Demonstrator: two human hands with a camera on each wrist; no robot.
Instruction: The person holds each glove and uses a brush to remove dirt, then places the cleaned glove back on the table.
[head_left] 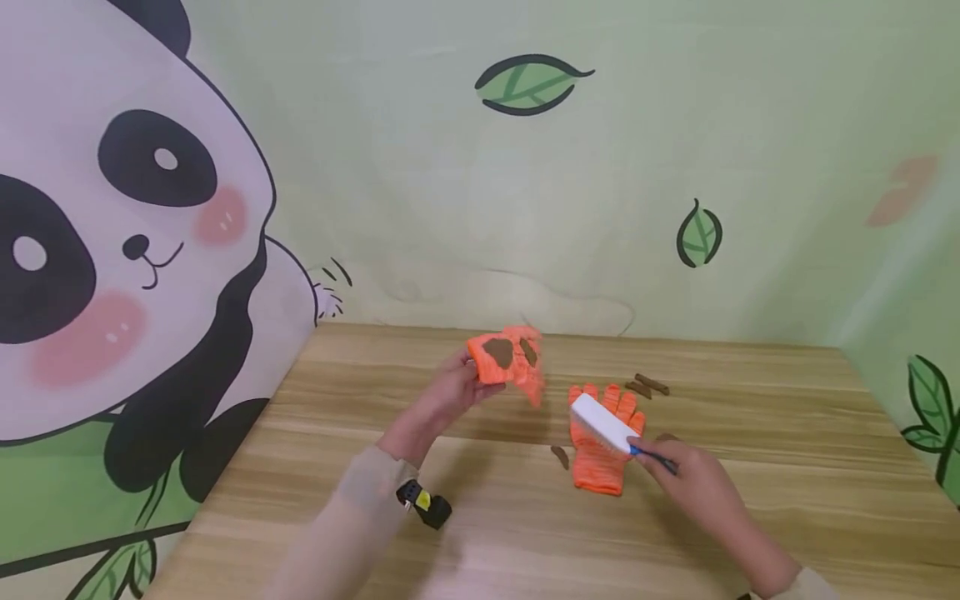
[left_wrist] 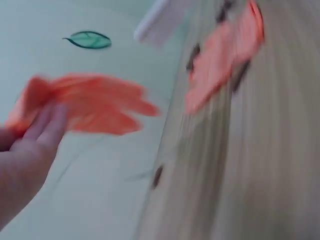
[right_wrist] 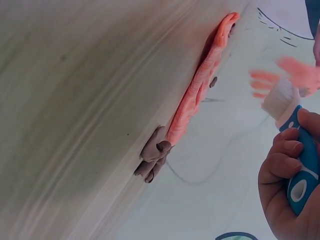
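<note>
My left hand [head_left: 453,385] holds up an orange knit glove [head_left: 489,372] marked with brown patches, gripping it near the cuff. In the left wrist view this glove [left_wrist: 100,102] is blurred and its fingers point away from my hand. My right hand [head_left: 697,482] grips the blue handle of a brush [right_wrist: 300,145] with white bristles. The brush head [head_left: 602,422] hangs over a second orange glove [head_left: 598,477], which lies on the table, fingers toward the wall. In the right wrist view the raised glove is behind the bristles; whether they touch cannot be told.
Brown clay-like strips [head_left: 651,384] lie on the wooden table [head_left: 337,417] beyond the flat glove, and another brown piece [head_left: 559,456] lies left of it. A cloth wall [head_left: 420,208] printed with a panda and leaves rises behind the table.
</note>
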